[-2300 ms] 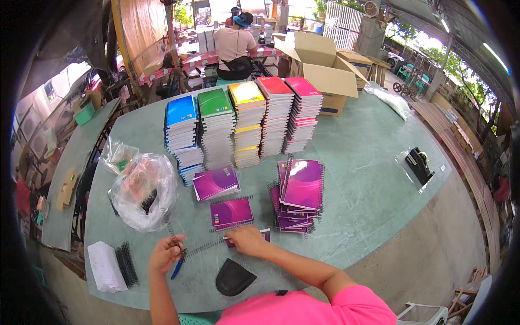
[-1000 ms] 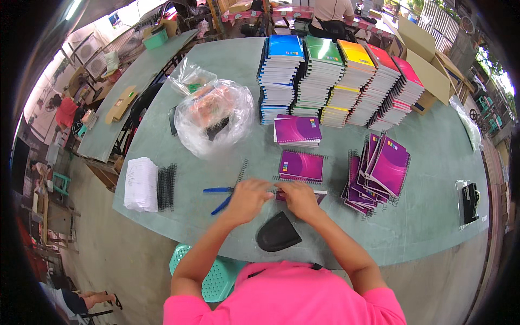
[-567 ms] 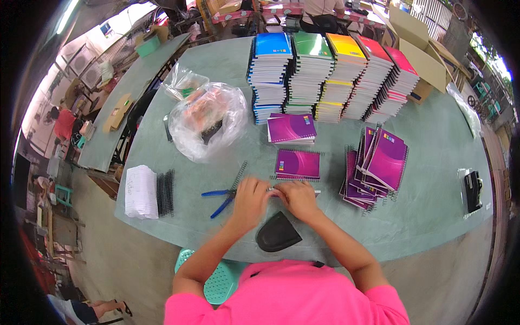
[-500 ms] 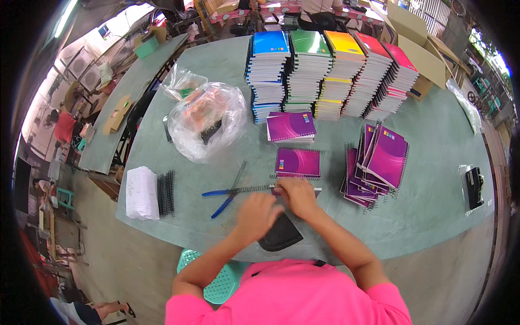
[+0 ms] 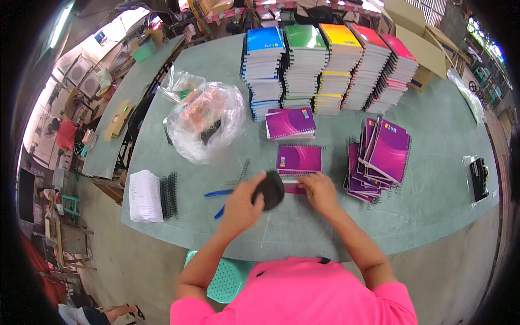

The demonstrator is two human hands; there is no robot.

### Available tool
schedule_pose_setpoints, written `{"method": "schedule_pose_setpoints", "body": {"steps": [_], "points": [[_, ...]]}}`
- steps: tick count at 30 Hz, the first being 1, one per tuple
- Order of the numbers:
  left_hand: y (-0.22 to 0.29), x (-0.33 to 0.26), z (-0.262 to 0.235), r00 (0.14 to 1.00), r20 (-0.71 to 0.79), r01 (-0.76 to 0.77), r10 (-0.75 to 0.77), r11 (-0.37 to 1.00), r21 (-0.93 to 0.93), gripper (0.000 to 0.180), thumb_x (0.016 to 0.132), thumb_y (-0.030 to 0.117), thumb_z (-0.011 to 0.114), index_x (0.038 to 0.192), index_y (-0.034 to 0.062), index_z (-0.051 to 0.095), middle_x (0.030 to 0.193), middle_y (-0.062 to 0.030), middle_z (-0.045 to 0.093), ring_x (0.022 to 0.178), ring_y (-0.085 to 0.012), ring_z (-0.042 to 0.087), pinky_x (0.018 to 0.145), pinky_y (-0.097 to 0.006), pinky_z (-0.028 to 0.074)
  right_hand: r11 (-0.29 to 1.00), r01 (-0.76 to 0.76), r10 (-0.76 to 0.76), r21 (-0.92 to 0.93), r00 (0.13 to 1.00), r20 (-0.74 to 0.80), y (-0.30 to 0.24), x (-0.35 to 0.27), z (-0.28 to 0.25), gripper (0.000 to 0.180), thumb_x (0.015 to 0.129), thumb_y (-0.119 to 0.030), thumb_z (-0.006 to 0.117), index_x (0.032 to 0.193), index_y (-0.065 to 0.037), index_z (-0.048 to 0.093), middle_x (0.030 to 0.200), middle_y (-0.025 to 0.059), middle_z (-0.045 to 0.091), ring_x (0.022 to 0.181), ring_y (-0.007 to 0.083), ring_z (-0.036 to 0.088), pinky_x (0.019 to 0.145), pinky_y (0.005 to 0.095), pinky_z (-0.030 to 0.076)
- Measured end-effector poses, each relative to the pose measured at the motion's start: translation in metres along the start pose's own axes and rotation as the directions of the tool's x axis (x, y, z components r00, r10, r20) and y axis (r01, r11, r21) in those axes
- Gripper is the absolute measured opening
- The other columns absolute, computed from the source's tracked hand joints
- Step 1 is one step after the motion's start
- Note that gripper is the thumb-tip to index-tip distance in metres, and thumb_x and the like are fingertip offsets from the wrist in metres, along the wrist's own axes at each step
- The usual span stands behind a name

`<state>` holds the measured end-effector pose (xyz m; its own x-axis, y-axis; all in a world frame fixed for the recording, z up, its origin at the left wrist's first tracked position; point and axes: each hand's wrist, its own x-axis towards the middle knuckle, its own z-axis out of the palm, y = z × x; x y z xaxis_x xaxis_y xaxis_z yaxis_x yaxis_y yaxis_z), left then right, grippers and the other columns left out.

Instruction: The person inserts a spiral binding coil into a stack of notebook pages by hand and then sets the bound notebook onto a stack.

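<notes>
My left hand (image 5: 241, 203) grips a black curved piece (image 5: 269, 190) and holds it just above the green table (image 5: 433, 179), over the near edge of a purple spiral notebook (image 5: 299, 159). Beside it, my right hand (image 5: 320, 192) rests on a thin strip at that notebook's near edge, fingers bent. Blue-handled pliers (image 5: 219, 194) lie left of my left hand, with a loose black spiral coil (image 5: 244, 168) beyond them. Another purple notebook (image 5: 291, 122) lies farther back.
A fanned pile of purple notebooks (image 5: 382, 157) sits at right. Stacks of coloured notebooks (image 5: 325, 65) line the back. A clear plastic bag (image 5: 203, 122) is at left, a paper stack with black coils (image 5: 154, 195) at the near left edge, a black tool (image 5: 479, 176) far right.
My left hand has picked the black curved piece up off the table's near edge and brought it over the strip beside my right hand. The view has tilted down toward the table.
</notes>
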<state>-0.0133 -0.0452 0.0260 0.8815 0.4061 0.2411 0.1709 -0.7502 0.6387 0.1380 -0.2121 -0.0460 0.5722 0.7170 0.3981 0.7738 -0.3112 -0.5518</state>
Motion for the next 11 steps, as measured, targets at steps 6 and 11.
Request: {"method": "schedule_pose_setpoints", "body": {"steps": [6,11], "points": [[-0.019,-0.008,0.020,0.985,0.155,-0.090,0.070,0.988,0.124,0.043,0.082,0.017,0.061,0.123,0.0277,0.056,0.086,-0.0117,0.056,0.074,-0.0288,0.060,0.063,-0.039,0.049,1.000,0.032,-0.031,-0.002,0.999,0.027,-0.003,-0.003,0.001,0.019,0.073,-0.006,0.062,0.091,-0.010,0.065,0.082,0.0066,0.063,0.080,0.0268,0.057,0.069,0.0394,0.044],[-0.005,0.005,0.009,0.992,-0.072,-0.086,0.102,0.978,0.191,0.049,0.079,0.021,0.065,0.126,0.0267,0.054,0.089,-0.0108,0.056,0.076,-0.0280,0.061,0.069,-0.040,0.050,0.999,0.029,-0.028,-0.026,0.998,0.055,-0.003,-0.006,0.004,0.023,0.072,-0.006,0.062,0.094,-0.012,0.065,0.084,0.0057,0.062,0.084,0.0257,0.056,0.072,0.0387,0.045]]}}
